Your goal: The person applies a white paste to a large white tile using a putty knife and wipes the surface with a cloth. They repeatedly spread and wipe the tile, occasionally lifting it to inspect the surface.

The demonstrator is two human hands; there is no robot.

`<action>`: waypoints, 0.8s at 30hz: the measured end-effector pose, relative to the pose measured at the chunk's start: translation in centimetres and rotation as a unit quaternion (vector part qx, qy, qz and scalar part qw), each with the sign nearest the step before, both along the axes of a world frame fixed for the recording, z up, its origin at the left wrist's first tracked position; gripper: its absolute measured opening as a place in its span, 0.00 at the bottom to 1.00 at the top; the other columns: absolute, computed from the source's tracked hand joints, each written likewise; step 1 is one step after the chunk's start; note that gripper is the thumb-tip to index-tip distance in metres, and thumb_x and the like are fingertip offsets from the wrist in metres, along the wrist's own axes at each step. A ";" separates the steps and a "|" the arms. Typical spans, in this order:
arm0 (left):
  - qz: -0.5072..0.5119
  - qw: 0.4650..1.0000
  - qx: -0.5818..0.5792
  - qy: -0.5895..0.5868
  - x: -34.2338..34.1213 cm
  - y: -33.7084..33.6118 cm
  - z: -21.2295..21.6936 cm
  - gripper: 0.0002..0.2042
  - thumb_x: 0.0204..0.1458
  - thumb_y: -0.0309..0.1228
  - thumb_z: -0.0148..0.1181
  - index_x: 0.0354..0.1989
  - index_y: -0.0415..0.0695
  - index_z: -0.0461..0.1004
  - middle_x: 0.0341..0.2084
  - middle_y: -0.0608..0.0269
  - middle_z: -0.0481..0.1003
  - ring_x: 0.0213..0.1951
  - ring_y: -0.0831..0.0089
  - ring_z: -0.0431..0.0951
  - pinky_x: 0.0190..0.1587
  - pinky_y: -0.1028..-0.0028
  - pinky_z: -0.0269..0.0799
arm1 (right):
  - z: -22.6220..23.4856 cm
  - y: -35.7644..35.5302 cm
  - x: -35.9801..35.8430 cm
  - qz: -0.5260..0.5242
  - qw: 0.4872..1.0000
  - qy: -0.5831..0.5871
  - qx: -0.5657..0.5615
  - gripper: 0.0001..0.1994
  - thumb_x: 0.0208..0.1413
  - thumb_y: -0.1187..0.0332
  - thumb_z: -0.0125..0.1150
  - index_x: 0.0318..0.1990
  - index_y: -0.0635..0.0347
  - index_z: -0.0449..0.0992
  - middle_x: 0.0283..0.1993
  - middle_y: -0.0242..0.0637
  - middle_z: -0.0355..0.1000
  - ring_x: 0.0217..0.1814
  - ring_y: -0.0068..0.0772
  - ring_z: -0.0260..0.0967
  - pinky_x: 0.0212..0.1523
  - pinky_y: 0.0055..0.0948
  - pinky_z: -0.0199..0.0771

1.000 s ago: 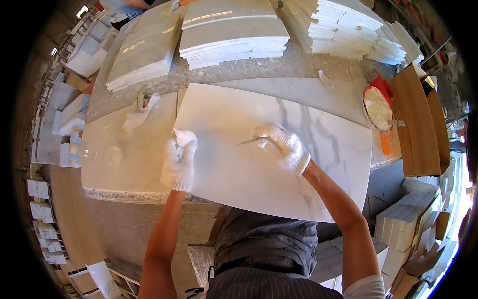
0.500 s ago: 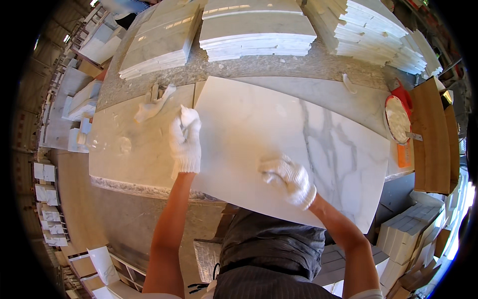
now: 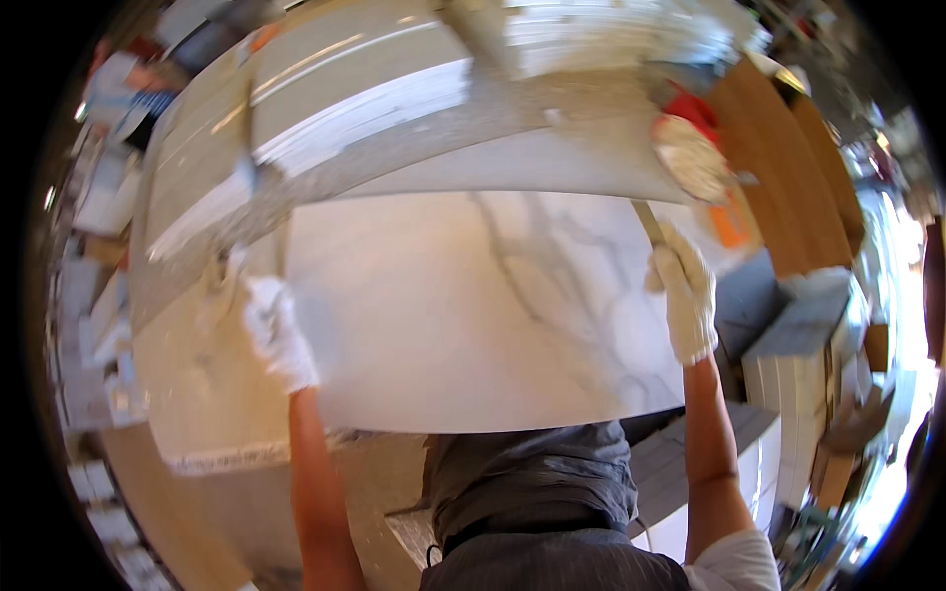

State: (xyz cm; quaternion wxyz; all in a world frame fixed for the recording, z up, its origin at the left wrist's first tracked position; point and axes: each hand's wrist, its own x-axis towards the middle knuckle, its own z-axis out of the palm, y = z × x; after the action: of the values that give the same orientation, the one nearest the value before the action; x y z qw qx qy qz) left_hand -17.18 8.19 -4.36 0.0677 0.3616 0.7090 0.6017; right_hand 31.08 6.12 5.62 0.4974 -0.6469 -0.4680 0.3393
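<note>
A white marble slab (image 3: 443, 305) with grey veins lies across the worktable in front of me, its near edge at my waist. My left hand (image 3: 279, 330), in a white knit glove, is at the slab's left edge; motion smears it, but its fingers look curled against that edge. At the opposite short edge, my gloved right hand (image 3: 682, 295) is closed with its thumb on the near side. A narrow brownish strip (image 3: 647, 223) shows just beyond the right fingers; I cannot tell whether it is the slab's side or a separate piece.
Stacks of marble slabs (image 3: 365, 108) stand along the far side. A tub of pale paste (image 3: 693, 158), an orange item (image 3: 729, 225) and a cardboard box (image 3: 778, 167) are at the right. A crumpled glove-like piece (image 3: 219, 286) lies left. Boxes (image 3: 788, 384) are stacked beside me.
The slab has turned to lie squarer to me. My right hand has moved from over its face to its right edge, and my left hand is at its left edge. The view has swung right.
</note>
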 end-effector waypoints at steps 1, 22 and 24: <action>0.001 0.999 -0.036 0.031 0.0 -0.4 0.6 0.20 0.55 0.31 0.67 0.54 0.38 0.72 0.44 0.60 0.77 0.44 0.71 0.75 0.50 0.70 0.71 | 0.6 1.1 1.7 -0.030 1.000 -0.008 0.004 0.18 0.64 0.68 0.55 0.59 0.63 0.74 0.37 0.28 0.72 0.32 0.17 0.66 0.35 0.20 0.71; -0.085 0.995 -0.030 0.050 0.1 0.3 0.9 0.24 0.58 0.24 0.60 0.64 0.37 0.65 0.55 0.58 0.72 0.54 0.70 0.73 0.58 0.70 0.67 | -2.6 9.2 11.2 -0.093 0.942 -0.324 -0.013 0.15 0.56 0.61 0.52 0.46 0.51 0.80 0.49 0.44 0.77 0.53 0.51 0.71 0.51 0.42 0.71; -0.090 0.995 -0.029 0.041 0.2 0.4 1.0 0.25 0.58 0.24 0.60 0.64 0.37 0.64 0.56 0.58 0.72 0.55 0.70 0.73 0.58 0.70 0.67 | -3.4 9.8 11.9 -0.090 0.947 -0.309 -0.014 0.15 0.55 0.62 0.51 0.46 0.52 0.81 0.48 0.43 0.77 0.51 0.51 0.72 0.49 0.41 0.71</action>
State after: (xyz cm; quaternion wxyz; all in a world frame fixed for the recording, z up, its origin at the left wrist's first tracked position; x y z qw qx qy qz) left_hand -16.97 8.58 -3.36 0.1031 0.4458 0.6931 0.5570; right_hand 42.99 15.91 2.22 0.3482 -0.7661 -0.5337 0.0833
